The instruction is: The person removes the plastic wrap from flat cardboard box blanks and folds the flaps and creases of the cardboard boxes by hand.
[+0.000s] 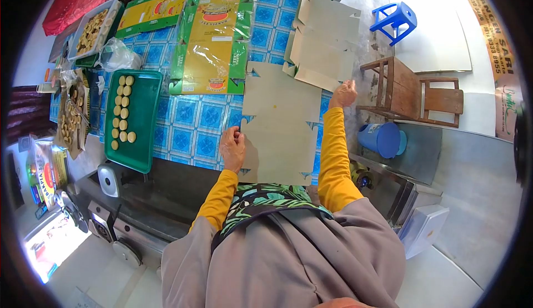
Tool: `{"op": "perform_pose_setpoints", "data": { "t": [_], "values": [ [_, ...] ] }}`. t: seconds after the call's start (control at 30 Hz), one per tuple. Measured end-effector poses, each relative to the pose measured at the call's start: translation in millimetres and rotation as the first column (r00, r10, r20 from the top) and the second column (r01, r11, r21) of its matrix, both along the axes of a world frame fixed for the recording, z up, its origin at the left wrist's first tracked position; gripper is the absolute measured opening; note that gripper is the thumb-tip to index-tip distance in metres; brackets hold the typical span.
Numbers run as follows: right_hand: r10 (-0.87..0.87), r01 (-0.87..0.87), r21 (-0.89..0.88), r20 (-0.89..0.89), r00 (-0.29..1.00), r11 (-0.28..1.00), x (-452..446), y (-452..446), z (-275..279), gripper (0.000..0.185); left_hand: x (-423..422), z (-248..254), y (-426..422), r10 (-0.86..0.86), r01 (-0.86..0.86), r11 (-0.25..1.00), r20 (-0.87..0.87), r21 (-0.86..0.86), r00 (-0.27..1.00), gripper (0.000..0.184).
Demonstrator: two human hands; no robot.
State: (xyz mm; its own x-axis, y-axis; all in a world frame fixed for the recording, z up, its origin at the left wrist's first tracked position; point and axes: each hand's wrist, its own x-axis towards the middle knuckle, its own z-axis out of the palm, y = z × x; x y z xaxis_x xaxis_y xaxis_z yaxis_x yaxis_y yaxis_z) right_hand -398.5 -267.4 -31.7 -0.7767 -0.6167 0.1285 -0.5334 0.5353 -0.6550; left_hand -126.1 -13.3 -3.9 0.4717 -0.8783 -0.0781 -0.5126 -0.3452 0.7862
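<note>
A flat, unfolded cardboard box (283, 136) lies plain side up on the table in front of me. At its left edge is my left hand (232, 150), with fingers curled and closed against the edge. Farther up and to the right, more unfolded cardboard boxes (325, 44) overlap its upper corner. My right hand (344, 94) pinches the near right corner of these; the fingertips are small in view. Left of the boxes lies a printed green and yellow box sheet (208, 44) under clear plastic.
A green tray (145, 119) holds rows of round pastries (123, 114). Behind it are a clear plastic bag (119, 55) and a white container (112, 11) of pastries. A wooden chair (402, 89), a blue stool (397, 19) and a blue bucket (379, 139) stand at the right.
</note>
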Motion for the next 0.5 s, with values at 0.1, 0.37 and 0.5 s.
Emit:
{"op": "perform_pose_setpoints", "data": {
  "t": [0.1, 0.37, 0.5],
  "values": [
    [0.108, -0.144, -0.084, -0.339, 0.935, 0.986, 8.9, 28.5, 34.2, 0.037, 2.7, -3.0, 2.3, -0.031, 0.032, 0.999, 0.02, -0.034, 0.999, 0.021],
    [0.749, -0.723, 0.194, -0.196, 0.633, 0.663, 22.8, 193.0, 43.0, 0.035, 6.4, -12.7, 4.7, -0.036, 0.034, 0.999, -0.074, -0.028, 0.997, 0.025],
    [0.56, -0.515, 0.232, -0.215, 0.8, 0.825, 33.7, 226.4, 23.5, 0.031, 9.7, -23.5, 4.1, -0.016, 0.016, 1.0, -0.09, -0.001, 0.996, 0.029]
  ]
}}
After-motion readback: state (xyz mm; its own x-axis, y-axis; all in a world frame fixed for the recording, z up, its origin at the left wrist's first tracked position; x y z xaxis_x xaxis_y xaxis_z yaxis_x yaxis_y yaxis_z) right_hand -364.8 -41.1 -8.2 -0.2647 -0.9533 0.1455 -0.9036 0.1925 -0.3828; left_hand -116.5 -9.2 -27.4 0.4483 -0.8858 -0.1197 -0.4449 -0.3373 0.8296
